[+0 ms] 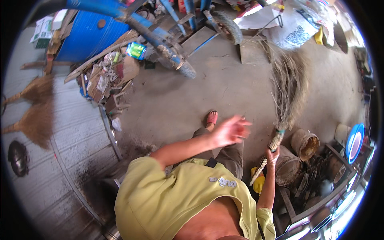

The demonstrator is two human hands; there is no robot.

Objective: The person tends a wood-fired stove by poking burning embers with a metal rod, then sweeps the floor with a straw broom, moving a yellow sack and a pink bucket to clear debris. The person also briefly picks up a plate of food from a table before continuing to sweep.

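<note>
My right hand point(272, 154) grips the bound stalk handle of a twig broom point(286, 90), just below a green tie. The broom's long dry bristles fan out away from me over the concrete floor, their far end blurred. The pale butt of the handle sticks out below the hand, beside a yellow plastic container point(258, 183). My left hand point(232, 130) is in front of my body, blurred, its fingers apart and holding nothing. Under it is my leg, with a foot in a red sandal point(212, 117) on the floor.
A blue metal frame with wheels point(177, 60) stands ahead. Scrap wood and litter point(103, 75) lie heaped at left. Two straw brooms point(37, 120) are against the corrugated wall. Dirty buckets point(304, 144), a rack point(288, 201) and a blue basin point(355, 143) stand at right; a white sack point(292, 30) lies beyond.
</note>
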